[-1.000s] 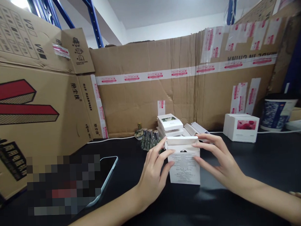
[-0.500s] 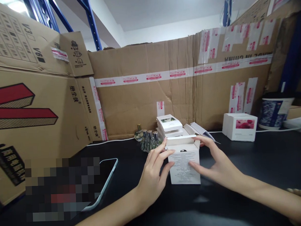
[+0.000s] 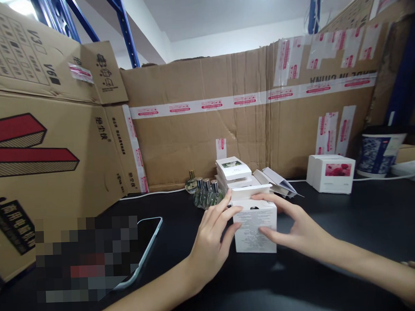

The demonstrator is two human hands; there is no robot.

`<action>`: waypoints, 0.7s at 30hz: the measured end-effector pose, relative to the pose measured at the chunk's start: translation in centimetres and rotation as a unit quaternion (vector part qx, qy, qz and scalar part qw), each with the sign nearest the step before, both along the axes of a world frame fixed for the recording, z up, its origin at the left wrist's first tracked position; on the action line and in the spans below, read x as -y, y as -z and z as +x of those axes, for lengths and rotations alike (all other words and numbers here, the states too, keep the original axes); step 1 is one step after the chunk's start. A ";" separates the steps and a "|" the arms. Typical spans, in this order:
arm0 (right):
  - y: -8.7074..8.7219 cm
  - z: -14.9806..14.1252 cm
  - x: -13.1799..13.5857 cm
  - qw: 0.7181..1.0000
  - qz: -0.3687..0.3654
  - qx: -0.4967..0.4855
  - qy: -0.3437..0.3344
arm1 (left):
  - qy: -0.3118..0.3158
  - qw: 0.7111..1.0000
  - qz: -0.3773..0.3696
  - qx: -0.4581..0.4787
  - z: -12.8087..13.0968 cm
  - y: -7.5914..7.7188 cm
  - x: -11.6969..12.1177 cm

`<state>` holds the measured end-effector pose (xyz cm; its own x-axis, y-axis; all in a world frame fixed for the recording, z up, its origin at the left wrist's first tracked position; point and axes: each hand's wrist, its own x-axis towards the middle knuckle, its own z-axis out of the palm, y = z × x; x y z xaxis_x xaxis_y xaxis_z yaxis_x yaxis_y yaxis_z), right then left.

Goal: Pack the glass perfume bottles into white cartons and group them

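Note:
A small white carton (image 3: 255, 228) with printed text stands upright on the black table (image 3: 350, 241), its top lid flap still raised. My left hand (image 3: 210, 244) grips its left side with thumb and fingers. My right hand (image 3: 295, 227) holds the right side, one finger pressing a side flap inward across the open top and the thumb on the front face. A dark round shape shows inside the opening. Three small glass bottles with silver caps (image 3: 206, 192) stand just behind the carton to the left.
A stack of flat white boxes (image 3: 234, 170) and loose folded cartons (image 3: 279, 182) lie behind. A white box with a pink picture (image 3: 332, 174) and a blue-white tub (image 3: 379, 154) stand at the right. A phone (image 3: 142, 248) lies left. Cardboard walls (image 3: 199, 128) surround the table.
My right hand has moved from the carton's far right corner to over its top, folding the right side flap inward. The left hand has kept its grip.

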<state>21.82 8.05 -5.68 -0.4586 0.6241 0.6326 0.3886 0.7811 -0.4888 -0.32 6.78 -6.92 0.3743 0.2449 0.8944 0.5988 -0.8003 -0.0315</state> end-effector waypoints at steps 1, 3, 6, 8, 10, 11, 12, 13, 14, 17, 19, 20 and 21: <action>0.0 0.0 0.0 1.000 0.000 0.000 -0.001 | -0.001 1.000 -0.001 0.002 0.0 0.0 0.0; 0.2 -0.1 -0.1 1.000 0.000 0.006 -0.004 | -0.002 1.000 -0.005 0.005 0.0 0.0 0.1; 0.4 0.0 -0.1 1.000 -0.009 0.014 0.010 | -0.009 1.000 -0.001 0.001 0.0 0.0 0.3; 0.4 0.1 0.0 0.999 -0.025 0.015 0.020 | -0.010 1.000 0.007 -0.005 -0.1 0.0 0.4; 0.4 0.2 0.0 0.998 -0.057 0.004 0.010 | 0.003 1.000 0.015 -0.013 -0.1 -0.1 0.3; 0.3 0.2 -0.1 0.997 -0.073 -0.002 -0.002 | 0.012 1.000 0.016 -0.015 0.0 -0.1 0.3; 0.3 0.2 -0.1 0.996 -0.085 -0.006 -0.013 | 0.020 1.000 0.016 -0.017 0.0 -0.1 0.2; 0.3 0.2 -0.2 0.996 -0.091 -0.007 -0.021 | 0.026 0.999 0.014 -0.018 0.0 -0.1 0.1; 0.3 0.2 -0.2 0.996 -0.089 -0.006 -0.024 | 0.028 0.999 0.010 -0.016 0.0 -0.2 0.0; 0.4 0.1 -0.3 0.999 -0.045 0.002 -0.016 | 0.028 1.000 0.003 -0.009 -0.1 -0.1 -0.2; 0.4 0.1 -0.3 0.999 0.035 0.008 0.011 | 0.026 1.000 -0.002 -0.009 -0.1 0.0 -0.2; 0.4 0.1 -0.3 0.995 0.091 0.013 0.029 | 0.024 1.000 -0.002 -0.012 -0.1 0.0 -0.2; 0.3 0.2 -0.3 0.988 0.149 0.018 0.042 | 0.024 1.000 0.000 -0.018 -0.1 0.0 -0.2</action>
<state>22.02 8.34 -6.01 -0.4391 0.4489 0.7783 0.4710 0.8527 -0.2261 -0.43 6.94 -6.93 0.4179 0.2263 0.8798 0.5577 -0.8284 -0.0519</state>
